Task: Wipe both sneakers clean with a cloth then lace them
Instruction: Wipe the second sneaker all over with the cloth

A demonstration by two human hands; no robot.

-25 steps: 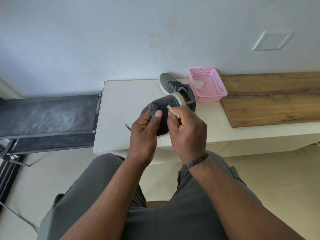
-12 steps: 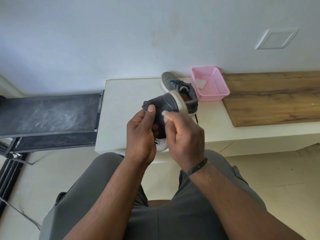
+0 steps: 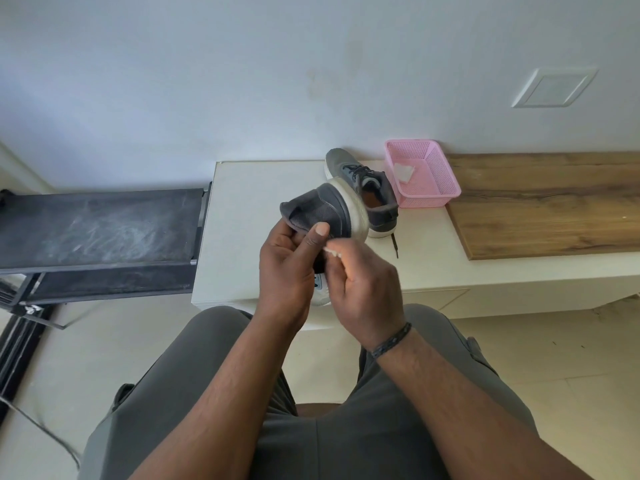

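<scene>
My left hand (image 3: 289, 268) grips a grey sneaker (image 3: 325, 211) with a white sole, holding it up over the front of the white table (image 3: 249, 195), heel end raised, thumb on its side. My right hand (image 3: 363, 285) pinches a small white cloth (image 3: 332, 250) against the shoe's side near the sole. Most of the cloth is hidden in my fingers. The second grey sneaker (image 3: 367, 188), with black laces, stands on the table behind, a lace end (image 3: 394, 245) trailing toward me.
A pink plastic basket (image 3: 433, 174) with a white wipe inside sits right of the second sneaker. A wooden board (image 3: 547, 202) covers the table's right part. A dark metal shelf (image 3: 97, 226) stands to the left. My lap is below the hands.
The held sneaker has turned and risen slightly, its heel now higher. My right hand with the cloth has slid down from the sole edge toward the shoe's side.
</scene>
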